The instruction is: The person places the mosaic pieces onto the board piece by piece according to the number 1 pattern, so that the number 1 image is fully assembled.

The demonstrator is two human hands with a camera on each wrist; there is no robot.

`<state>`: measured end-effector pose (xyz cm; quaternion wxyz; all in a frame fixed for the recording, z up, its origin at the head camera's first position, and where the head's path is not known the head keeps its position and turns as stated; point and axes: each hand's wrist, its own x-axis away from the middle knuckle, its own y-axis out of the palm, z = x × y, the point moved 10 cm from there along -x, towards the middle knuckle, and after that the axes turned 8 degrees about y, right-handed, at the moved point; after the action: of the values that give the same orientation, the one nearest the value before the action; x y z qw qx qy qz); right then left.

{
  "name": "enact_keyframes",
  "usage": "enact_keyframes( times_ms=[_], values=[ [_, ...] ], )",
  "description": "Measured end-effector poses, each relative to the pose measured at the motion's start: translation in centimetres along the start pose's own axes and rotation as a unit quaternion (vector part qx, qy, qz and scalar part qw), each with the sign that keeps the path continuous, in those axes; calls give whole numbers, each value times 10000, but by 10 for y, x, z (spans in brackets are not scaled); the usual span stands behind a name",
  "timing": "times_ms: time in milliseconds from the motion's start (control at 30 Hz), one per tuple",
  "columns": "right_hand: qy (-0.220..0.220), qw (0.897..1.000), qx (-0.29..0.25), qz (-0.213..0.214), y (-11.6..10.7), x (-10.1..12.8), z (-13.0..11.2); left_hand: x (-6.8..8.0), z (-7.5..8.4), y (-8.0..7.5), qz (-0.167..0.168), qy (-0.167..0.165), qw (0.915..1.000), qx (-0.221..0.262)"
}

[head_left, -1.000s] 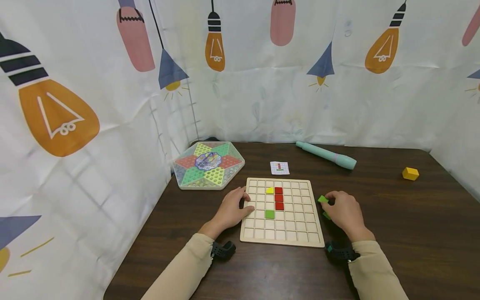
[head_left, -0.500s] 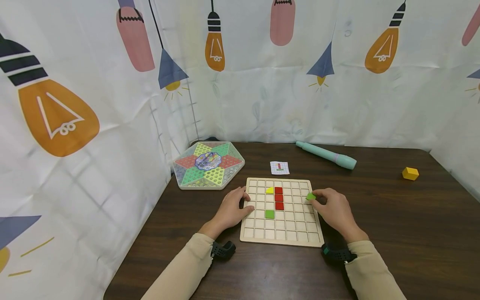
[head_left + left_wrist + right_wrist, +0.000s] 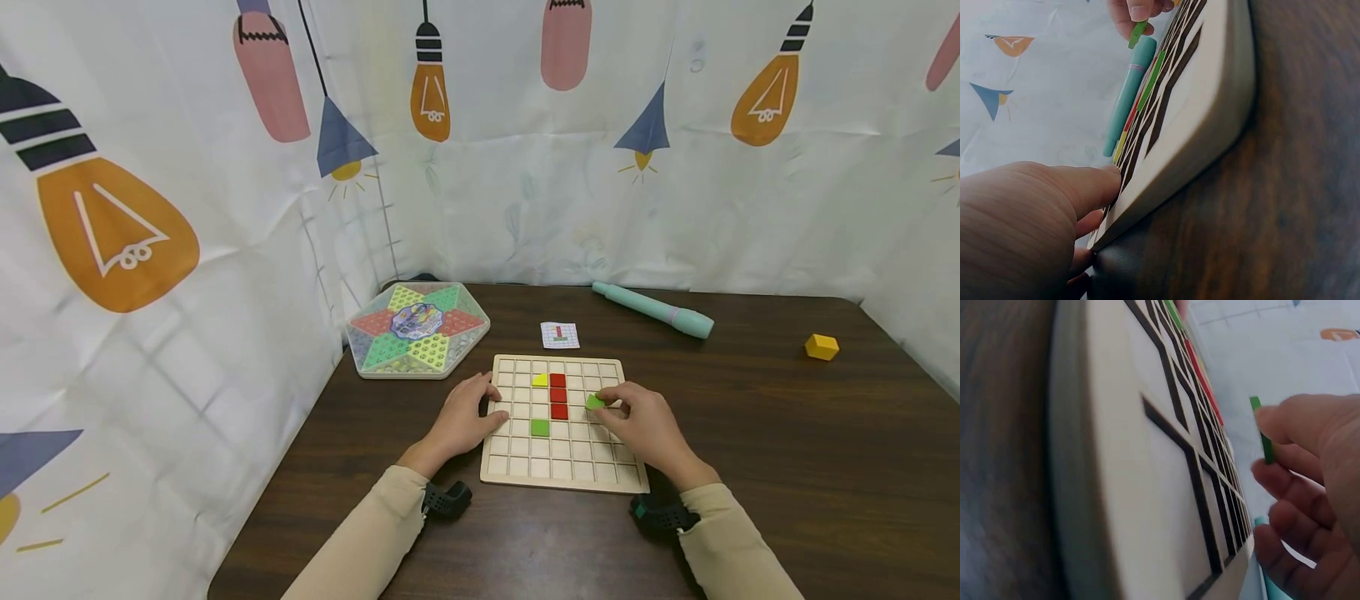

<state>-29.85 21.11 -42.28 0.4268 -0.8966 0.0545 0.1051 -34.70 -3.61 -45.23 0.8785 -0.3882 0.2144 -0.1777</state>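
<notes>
Dark brown wooden table (image 3: 787,467) bears pale wooden grid board (image 3: 564,479) | left hand (image 3: 465,418) rests on board's left edge, fingers relaxed | right hand (image 3: 643,423) pinches small green square tile (image 3: 595,402) above board's right-centre cells, beside red tiles (image 3: 558,395).

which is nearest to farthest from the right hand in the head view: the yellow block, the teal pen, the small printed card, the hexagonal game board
From the right hand, which pinches a green tile:
1. small printed card, just beyond the wooden grid board.
2. teal pen, at the table's far edge.
3. yellow block, far right, and the hexagonal game board, far left, are too close to call.
</notes>
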Motion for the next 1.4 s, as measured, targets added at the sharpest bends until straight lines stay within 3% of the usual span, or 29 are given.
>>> enact_keyframes(
  times_ms=[200, 367, 533, 833, 1400],
  values=[
    [-127, 9987, 7, -503, 15, 3, -6, 0, 0, 1, 1, 21, 10000, -25],
    [-191, 9975, 63, -680, 23, 4, -13, -1, 0, 0, -1, 17, 10000, -42],
    [-189, 9972, 142, -704, 27, 5, -16, 0, 0, 0, -8, 0, 10000, -49],
    [-627, 9961, 156, -601, 31, 8, -27, 0, 2, -1, 2, 27, 10000, -6],
    [-719, 9953, 193, -626, 35, 12, -34, 0, 1, 0, -14, 16, 10000, 16]
  ],
)
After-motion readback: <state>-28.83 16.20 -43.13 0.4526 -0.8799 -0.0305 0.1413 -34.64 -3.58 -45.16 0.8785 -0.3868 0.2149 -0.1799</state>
